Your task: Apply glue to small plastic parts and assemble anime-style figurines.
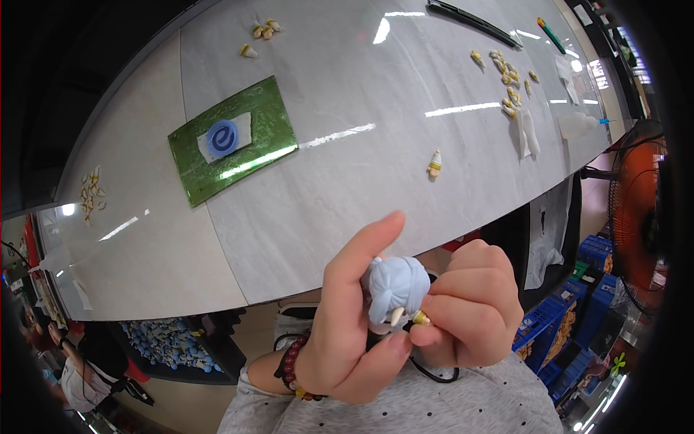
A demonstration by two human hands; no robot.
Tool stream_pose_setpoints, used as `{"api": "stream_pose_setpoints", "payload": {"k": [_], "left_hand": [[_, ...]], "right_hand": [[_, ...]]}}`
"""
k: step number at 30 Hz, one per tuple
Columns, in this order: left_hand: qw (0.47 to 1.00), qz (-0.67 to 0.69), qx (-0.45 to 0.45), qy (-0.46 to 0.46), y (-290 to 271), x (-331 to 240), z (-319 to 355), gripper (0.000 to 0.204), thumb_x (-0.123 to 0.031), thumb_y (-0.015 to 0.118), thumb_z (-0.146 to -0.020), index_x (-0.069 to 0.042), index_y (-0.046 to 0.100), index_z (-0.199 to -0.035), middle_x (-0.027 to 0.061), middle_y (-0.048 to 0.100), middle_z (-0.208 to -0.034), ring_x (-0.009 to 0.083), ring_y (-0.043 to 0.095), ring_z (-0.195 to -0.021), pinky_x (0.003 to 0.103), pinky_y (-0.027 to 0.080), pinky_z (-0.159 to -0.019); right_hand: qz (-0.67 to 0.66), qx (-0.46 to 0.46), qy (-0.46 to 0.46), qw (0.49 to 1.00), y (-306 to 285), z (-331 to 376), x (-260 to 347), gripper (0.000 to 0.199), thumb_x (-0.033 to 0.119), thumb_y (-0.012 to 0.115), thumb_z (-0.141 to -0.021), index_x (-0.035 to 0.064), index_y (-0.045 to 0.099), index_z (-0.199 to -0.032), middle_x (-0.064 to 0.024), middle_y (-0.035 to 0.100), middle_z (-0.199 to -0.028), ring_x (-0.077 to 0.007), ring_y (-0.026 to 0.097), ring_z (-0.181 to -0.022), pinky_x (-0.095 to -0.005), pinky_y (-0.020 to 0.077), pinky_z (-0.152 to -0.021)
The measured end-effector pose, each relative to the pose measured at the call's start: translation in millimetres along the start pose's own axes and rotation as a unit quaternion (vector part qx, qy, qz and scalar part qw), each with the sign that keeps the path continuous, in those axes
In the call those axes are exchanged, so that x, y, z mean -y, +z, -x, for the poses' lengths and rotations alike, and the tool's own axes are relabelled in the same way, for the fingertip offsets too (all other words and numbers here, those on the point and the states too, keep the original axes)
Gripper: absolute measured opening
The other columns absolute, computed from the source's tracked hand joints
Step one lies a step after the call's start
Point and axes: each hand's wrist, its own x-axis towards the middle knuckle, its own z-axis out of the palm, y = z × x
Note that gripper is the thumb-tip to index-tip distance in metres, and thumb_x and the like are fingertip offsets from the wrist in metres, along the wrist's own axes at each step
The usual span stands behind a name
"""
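Note:
In front of my body, just off the table's near edge, my left hand (pixel 336 329) grips a small doll figure (pixel 400 284) with light blue moulded hair. Its thumb points up, away from the figure. Close against the figure's lower right side, my right hand (pixel 473 304) pinches a tiny white-and-gold doll part (pixel 421 317) between thumb and curled fingers. Whether this part touches the figure, I cannot tell. A similar white-and-gold part (pixel 434 165) lies alone on the table beyond my hands.
A green sheet (pixel 271 108) carries a blue round piece (pixel 222 138) on white paper. More small parts (pixel 510 76) lie at the right, far and left. A black pen (pixel 473 23) lies far back. An orange fan (pixel 637 210), blue crates (pixel 531 325) and a bin of blue pieces (pixel 170 343) flank the table.

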Motion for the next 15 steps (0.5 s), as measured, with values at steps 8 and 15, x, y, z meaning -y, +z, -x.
{"api": "stream_pose_setpoints", "payload": {"k": [8,15], "left_hand": [[0.995,0.022,-0.08,-0.06,7,-7,3,0.062,-0.025,0.054,-0.073,0.006,0.029,-0.12,0.0096,0.049,-0.084,0.0103,0.045,-0.07,0.022,0.037,-0.064],[0.988,0.133,-0.046,-0.063,4,-8,0,0.061,-0.026,0.055,-0.073,0.005,0.03,-0.119,0.0104,0.049,-0.086,0.0101,0.046,-0.065,0.02,0.037,-0.056]], "right_hand": [[-0.087,0.165,0.086,0.979,-14,-9,-1,0.028,0.024,0.07,-0.067,0.001,0.057,-0.076,-0.0073,0.052,-0.066,-0.0197,0.046,-0.052,-0.0272,0.0345,-0.045],[-0.242,0.146,0.122,0.951,-8,-4,-7,0.016,0.013,0.065,-0.072,-0.0003,0.058,-0.079,-0.0088,0.053,-0.065,-0.021,0.046,-0.051,-0.0292,0.0374,-0.046]]}}
